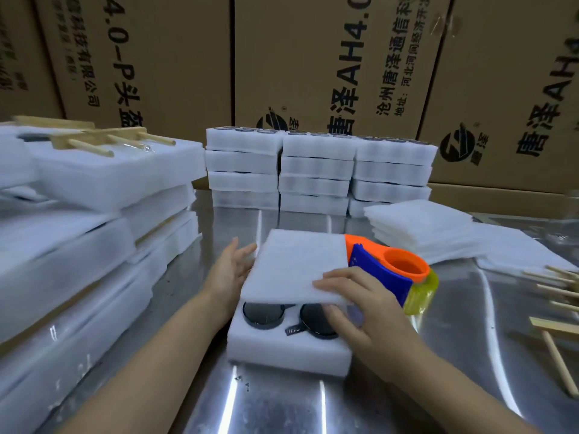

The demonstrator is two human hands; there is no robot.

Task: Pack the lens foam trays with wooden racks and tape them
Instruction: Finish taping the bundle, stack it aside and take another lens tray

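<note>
A white foam tray [288,352] sits on the shiny metal worktop [282,405] straight in front of the person, with two dark round lenses [263,313] showing in its near pockets. A flat foam sheet [294,264] is held over the tray's far part, tilted, so only the near row of pockets is uncovered. The right hand [360,305] pinches the sheet's near right corner, fingers laid on top and thumb curled beneath it. The left hand [232,270] has its fingers straight and slightly apart, pressed against the sheet's left edge. Just beside the sheet on the right lies an orange and blue tape dispenser [391,270] with a yellowish roll. Along the back stand three stacks of filled foam trays [316,170], in front of printed cardboard cartons [313,57]. On the left are tall piles of wrapped foam bundles [78,245], with a wooden rack [94,139] lying on the topmost one. To the right rests a low pile of loose foam sheets [419,227], and more wooden racks [557,292] lie at the right edge.
</note>
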